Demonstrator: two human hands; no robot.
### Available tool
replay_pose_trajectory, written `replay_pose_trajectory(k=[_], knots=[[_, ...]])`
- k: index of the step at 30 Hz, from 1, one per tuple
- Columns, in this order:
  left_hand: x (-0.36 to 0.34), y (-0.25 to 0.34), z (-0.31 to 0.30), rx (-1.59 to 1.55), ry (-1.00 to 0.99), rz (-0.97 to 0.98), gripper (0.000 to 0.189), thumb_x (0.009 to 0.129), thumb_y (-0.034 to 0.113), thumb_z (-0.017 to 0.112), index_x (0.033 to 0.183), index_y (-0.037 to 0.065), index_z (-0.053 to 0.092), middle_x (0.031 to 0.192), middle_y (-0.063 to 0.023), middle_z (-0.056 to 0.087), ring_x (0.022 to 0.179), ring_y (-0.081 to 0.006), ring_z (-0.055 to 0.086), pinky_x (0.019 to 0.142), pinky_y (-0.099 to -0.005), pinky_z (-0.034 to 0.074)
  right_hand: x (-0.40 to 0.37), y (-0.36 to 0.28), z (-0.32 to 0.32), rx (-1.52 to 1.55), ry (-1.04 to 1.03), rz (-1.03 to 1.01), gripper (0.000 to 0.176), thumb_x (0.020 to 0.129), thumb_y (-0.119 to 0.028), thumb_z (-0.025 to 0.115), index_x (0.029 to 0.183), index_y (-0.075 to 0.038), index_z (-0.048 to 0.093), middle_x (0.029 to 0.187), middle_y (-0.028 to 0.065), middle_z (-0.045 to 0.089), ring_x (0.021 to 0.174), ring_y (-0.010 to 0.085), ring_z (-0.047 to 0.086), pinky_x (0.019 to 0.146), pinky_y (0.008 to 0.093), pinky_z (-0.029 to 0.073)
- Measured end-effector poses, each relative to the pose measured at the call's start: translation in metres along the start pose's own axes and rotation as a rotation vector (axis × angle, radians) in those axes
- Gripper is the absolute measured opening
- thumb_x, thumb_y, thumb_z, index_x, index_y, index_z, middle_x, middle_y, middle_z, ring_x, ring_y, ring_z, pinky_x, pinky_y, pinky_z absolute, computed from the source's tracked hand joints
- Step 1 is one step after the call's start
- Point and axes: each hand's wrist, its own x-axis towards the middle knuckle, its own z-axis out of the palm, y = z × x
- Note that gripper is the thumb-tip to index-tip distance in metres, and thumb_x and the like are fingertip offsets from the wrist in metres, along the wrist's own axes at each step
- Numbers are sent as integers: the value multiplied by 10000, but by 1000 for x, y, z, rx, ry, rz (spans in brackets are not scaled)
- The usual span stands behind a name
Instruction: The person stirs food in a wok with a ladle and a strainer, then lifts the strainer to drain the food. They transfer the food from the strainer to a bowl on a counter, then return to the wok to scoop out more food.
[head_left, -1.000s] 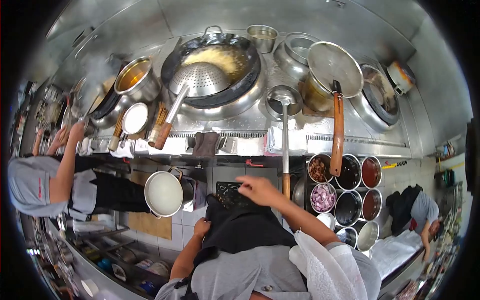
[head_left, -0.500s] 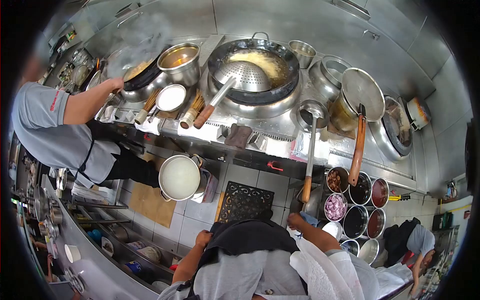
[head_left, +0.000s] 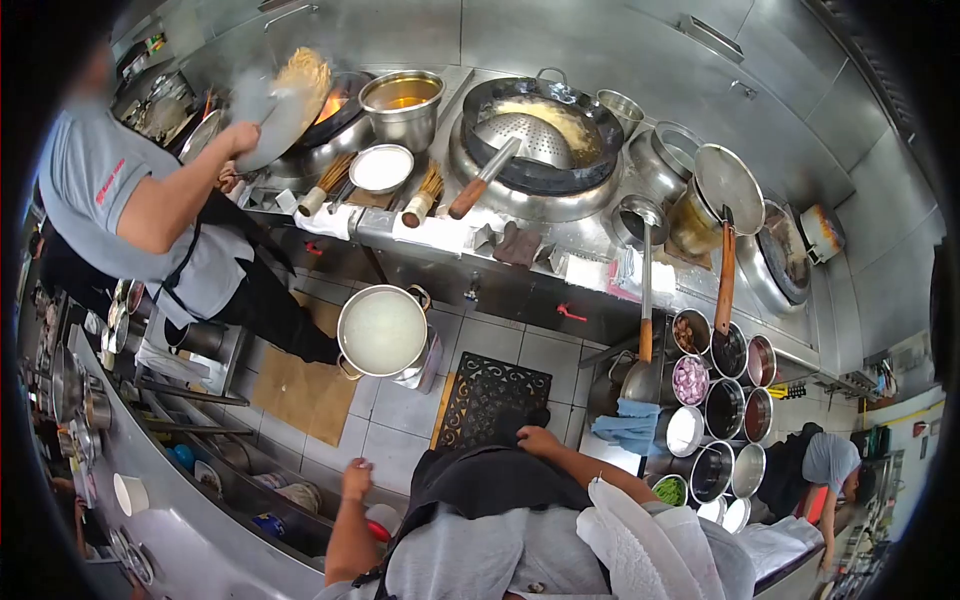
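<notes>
At waist height, low in the view, the right hand (head_left: 537, 440) lies on the top of the black apron (head_left: 480, 485). Its fingers are bent over the cloth, but I cannot tell whether they pinch it or only rest there. The left hand (head_left: 357, 478) hangs at the person's side over the tiled floor, touching nothing. Its fingers are loosely curled, and it is too small to tell more.

The nearest tool to the right hand is the ladle (head_left: 645, 290), up and to the right. Its long axis runs almost straight toward the person: the bowl sits on the steel bench (head_left: 590, 270), and the wooden grip points down past the bench edge. Just beneath the grip a blue cloth (head_left: 627, 425) is draped, beside a cluster of round seasoning pots (head_left: 725, 405). A black patterned floor mat (head_left: 490, 395) lies between the apron and the bench.

Further left, a co-worker (head_left: 110, 190) tilts a wok (head_left: 280, 110) over a flame. Red lettering shows on the grey sleeve but is too small to read.
</notes>
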Motion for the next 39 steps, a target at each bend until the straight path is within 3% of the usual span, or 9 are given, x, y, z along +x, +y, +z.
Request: replay_pose_trajectory(k=[2,4,6,10,11,13,19,22,39], knots=[[-2,-18,-62,232,257,202,385,874,219,659,1193,5,657,1021,-233,715,870,-313,707,811,-417,543,-16,-30,-12,-35,-42,75,344,827,-274,649,1124,-113,710,1127,129,712,1065,332,667,927,444,525],[-28,-27,-124,202,474,176,357,886,172,634,1194,-8,652,1045,-239,704,988,-353,674,883,-425,509,-22,-42,-14,-52,-22,103,354,822,-281,659,1135,-123,708,1138,123,711,1092,334,656,959,436,511],[-52,-40,-178,279,630,181,357,882,165,641,1194,-10,643,1052,-225,701,979,-367,674,882,-431,506,-18,-20,-11,-35,79,90,352,819,-283,668,1133,-128,710,1125,121,714,1074,334,663,944,424,520],[-98,-66,-222,263,817,228,326,881,169,658,1166,11,649,1056,-205,687,959,-385,658,870,-440,506,-26,-14,-20,553,-24,562,289,817,-274,675,1052,-114,728,1069,113,719,1035,315,673,917,401,526],[-103,-72,-224,235,850,277,318,881,170,660,1159,16,652,1053,-197,685,952,-383,656,866,-441,506,-28,-12,-21,359,4,464,291,812,-280,678,1048,-119,730,1020,111,725,976,299,686,879,394,537],[-109,-80,-219,434,860,408,290,889,178,660,1134,24,661,1036,-179,682,927,-371,652,847,-437,508,-28,3,-12,-25,59,262,294,801,-293,683,1039,-129,736,922,108,736,858,268,711,803,381,559],[-122,-64,-204,404,862,366,252,901,222,673,1057,25,675,953,-142,685,838,-350,651,770,-429,518,-20,-18,1,-149,34,335,338,801,-296,645,1095,-152,730,1097,134,720,1013,308,690,897,438,533],[-119,-68,-206,445,831,370,267,901,231,673,1075,27,678,951,-144,687,839,-349,656,769,-432,520,-34,-40,-2,-109,-73,82,343,794,-259,600,1084,-123,722,1130,148,701,1077,351,660,942,439,523],[-113,-76,-207,550,784,337,281,915,230,656,1080,4,679,1002,-169,693,886,-356,665,799,-437,523,-18,-4,22,-105,-49,198,382,812,-355,655,1129,-150,716,1179,147,689,1121,332,639,954,435,503]])
